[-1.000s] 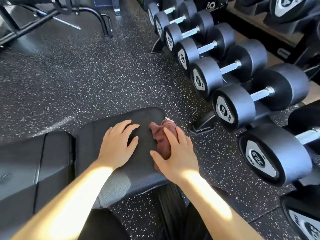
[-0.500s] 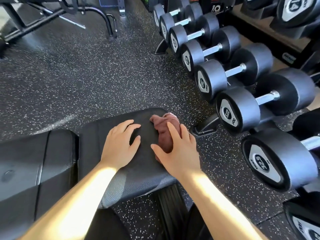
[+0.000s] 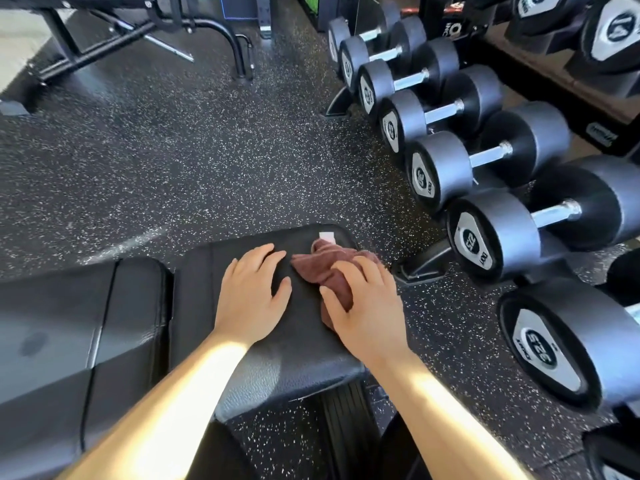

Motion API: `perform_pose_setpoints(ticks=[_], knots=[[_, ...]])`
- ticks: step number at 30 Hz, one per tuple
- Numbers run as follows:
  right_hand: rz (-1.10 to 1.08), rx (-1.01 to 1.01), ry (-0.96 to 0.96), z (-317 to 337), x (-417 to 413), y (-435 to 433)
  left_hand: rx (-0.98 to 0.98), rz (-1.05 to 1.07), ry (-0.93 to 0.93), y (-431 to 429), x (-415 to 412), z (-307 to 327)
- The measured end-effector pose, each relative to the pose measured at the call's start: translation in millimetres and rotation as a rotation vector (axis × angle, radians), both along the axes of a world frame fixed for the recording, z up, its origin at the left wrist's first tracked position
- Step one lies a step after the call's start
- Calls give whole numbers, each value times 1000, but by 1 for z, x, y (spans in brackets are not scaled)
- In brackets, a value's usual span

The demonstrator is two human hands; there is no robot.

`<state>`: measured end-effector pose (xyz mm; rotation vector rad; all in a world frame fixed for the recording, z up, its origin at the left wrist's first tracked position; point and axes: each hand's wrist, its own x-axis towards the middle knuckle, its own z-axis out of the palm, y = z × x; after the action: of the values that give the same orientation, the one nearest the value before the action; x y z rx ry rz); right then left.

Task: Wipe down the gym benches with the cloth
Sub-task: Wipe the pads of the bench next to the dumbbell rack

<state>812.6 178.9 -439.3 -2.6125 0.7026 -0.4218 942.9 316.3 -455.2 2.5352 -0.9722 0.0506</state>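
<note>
A black padded gym bench (image 3: 298,344) lies across the lower part of the view, its seat pad ending near the dumbbell rack. A crumpled reddish-brown cloth (image 3: 323,268) with a white tag sits on the seat pad's far right corner. My right hand (image 3: 363,306) presses down on the cloth, fingers spread over it and gripping it. My left hand (image 3: 251,299) rests flat on the pad just left of the cloth, fingers apart, holding nothing.
A rack of several black dumbbells (image 3: 485,233) runs along the right, its foot (image 3: 419,265) close to the bench end. The bench's longer back pad (image 3: 69,341) extends left. Speckled rubber floor (image 3: 173,168) lies beyond, with another machine's black frame (image 3: 138,32) at the top left.
My right hand has pushed the cloth a little farther toward the pad's far right corner, and the white tag now shows. My left hand has stayed in place.
</note>
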Motion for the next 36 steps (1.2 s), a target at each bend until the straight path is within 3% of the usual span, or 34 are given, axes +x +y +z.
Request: perform_pose_setpoints(ticks=[6,12,18,23,27,36], knots=[[-103,57,15,-2,47,-19,-20,-1,-6,-1,4,-3],[-18,228,90,13,85,-42,-33,-13,24,-1,6,-1],[19,120,80,2,39,-28,56,-10,-31,21,24,-3],[-27,189,196,5,85,-40,7,38,-43,18,26,-6],[-22,250,164,11,112,-50,-3,51,-44,18,28,-9],[135,6,125,15,57,-7,15,22,20,29,17,0]])
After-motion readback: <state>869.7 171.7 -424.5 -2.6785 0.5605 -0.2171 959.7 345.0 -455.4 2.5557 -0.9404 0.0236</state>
